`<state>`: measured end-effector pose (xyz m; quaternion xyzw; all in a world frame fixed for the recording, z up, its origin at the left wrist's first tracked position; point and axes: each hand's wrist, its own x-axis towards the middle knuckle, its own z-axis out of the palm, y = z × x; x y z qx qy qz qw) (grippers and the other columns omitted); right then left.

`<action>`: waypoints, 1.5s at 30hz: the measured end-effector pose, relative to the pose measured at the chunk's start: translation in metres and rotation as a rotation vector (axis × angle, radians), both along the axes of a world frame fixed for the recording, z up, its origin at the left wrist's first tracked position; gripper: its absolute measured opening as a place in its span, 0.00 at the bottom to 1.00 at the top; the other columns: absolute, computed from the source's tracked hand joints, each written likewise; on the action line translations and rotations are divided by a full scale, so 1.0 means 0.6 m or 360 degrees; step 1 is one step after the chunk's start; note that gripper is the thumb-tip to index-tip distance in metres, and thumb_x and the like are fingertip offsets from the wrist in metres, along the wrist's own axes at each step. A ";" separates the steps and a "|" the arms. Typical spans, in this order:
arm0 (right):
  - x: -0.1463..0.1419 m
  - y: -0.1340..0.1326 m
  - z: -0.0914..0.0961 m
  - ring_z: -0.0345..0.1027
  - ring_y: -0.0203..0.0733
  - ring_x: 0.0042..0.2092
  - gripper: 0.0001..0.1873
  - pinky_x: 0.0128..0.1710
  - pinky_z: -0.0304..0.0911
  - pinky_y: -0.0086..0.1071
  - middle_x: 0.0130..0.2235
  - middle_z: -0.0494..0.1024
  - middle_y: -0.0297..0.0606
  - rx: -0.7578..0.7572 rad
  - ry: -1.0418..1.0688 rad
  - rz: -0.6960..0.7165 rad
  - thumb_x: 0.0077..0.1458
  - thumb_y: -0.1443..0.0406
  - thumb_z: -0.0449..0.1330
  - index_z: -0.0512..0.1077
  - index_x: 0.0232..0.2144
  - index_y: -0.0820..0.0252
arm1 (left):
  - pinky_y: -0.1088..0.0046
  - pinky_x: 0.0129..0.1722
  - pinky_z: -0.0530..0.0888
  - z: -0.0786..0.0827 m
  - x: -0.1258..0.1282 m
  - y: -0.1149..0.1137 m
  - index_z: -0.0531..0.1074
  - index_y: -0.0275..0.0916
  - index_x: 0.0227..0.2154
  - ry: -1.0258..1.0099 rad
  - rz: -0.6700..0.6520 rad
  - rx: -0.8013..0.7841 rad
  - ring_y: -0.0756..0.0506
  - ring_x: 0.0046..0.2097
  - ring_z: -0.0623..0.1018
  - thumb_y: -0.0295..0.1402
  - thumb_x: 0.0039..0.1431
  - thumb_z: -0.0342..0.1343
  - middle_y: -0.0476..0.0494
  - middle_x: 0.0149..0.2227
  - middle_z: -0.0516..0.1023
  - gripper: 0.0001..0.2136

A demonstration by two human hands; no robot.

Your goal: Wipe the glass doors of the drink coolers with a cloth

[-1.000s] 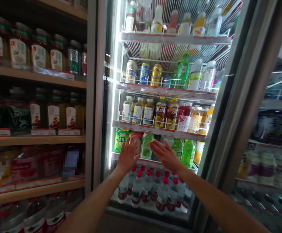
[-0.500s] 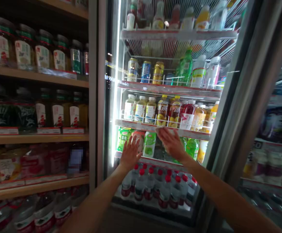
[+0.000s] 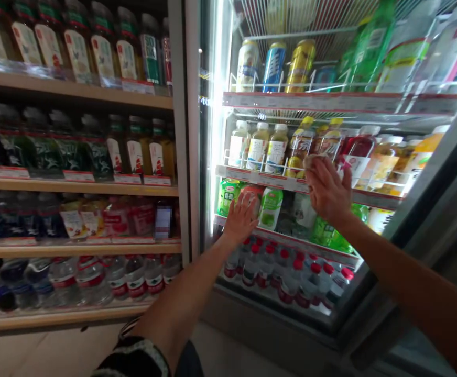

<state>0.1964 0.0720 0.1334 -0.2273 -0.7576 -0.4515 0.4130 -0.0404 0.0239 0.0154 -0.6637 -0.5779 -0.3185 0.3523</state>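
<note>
My left hand [image 3: 242, 217] rests with its fingers spread against the glass door of a lit drinks fridge, in front of the lower bottle shelf. Behind it are a green-labelled bottle [image 3: 228, 196] and a green and white bottle [image 3: 271, 208]. Higher and to the right, my right hand [image 3: 328, 188] presses a pale cloth [image 3: 310, 160] against the glass. Much of that cloth is hidden under the fingers. Beyond the right hand stand yellow-capped tea bottles [image 3: 301, 141] and a dark red drink bottle [image 3: 358, 152].
Left of the fridge, wooden shelves [image 3: 95, 184] carry rows of bottles. The door's dark frame [image 3: 417, 193] slants along the right. Cans [image 3: 274, 67] stand on an upper fridge shelf, and red-capped water bottles [image 3: 291, 283] fill the bottom. Pale floor [image 3: 47, 348] shows below.
The view has come closer and tilted lower, with more of the left shelves and the floor showing. My right hand has moved up the glass with the cloth; my left hand stays against it.
</note>
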 end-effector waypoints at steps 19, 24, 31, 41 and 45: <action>0.047 -0.009 -0.041 0.44 0.41 0.64 0.26 0.64 0.35 0.44 0.59 0.63 0.40 0.0051 -0.0231 -0.0107 0.56 0.71 0.49 0.58 0.58 0.57 | 0.55 0.61 0.52 -0.001 -0.009 0.003 0.48 0.35 0.61 0.0037 -0.0071 0.0209 0.39 0.66 0.42 0.39 0.59 0.48 0.35 0.64 0.49 0.30; 0.078 0.005 0.026 0.43 0.46 0.65 0.26 0.62 0.40 0.50 0.62 0.57 0.46 0.0144 0.0485 -0.0266 0.59 0.67 0.46 0.55 0.60 0.58 | 0.51 0.60 0.52 0.018 -0.008 -0.010 0.52 0.35 0.60 0.0022 -0.0067 0.0257 0.37 0.65 0.50 0.38 0.58 0.48 0.33 0.62 0.55 0.28; 0.061 -0.013 -0.055 0.47 0.42 0.63 0.31 0.62 0.41 0.45 0.60 0.62 0.39 0.0015 -0.0364 -0.0079 0.55 0.74 0.47 0.51 0.61 0.55 | 0.49 0.60 0.51 0.099 0.029 -0.012 0.54 0.36 0.59 0.0002 -0.0077 0.0257 0.37 0.64 0.51 0.40 0.59 0.46 0.34 0.63 0.52 0.27; 0.073 -0.015 -0.050 0.46 0.45 0.64 0.25 0.63 0.38 0.45 0.59 0.62 0.42 0.0046 -0.0132 -0.0187 0.56 0.72 0.48 0.60 0.57 0.59 | 0.49 0.60 0.51 0.108 0.079 0.009 0.50 0.35 0.61 0.0038 -0.0036 0.0159 0.37 0.65 0.46 0.42 0.57 0.49 0.34 0.64 0.47 0.31; 0.069 -0.017 -0.071 0.46 0.42 0.64 0.26 0.64 0.34 0.45 0.59 0.63 0.39 -0.0018 -0.0418 -0.0092 0.55 0.73 0.47 0.59 0.57 0.57 | 0.49 0.60 0.50 0.107 0.075 0.009 0.48 0.35 0.61 0.0051 -0.0034 0.0130 0.37 0.65 0.45 0.43 0.57 0.49 0.34 0.64 0.46 0.32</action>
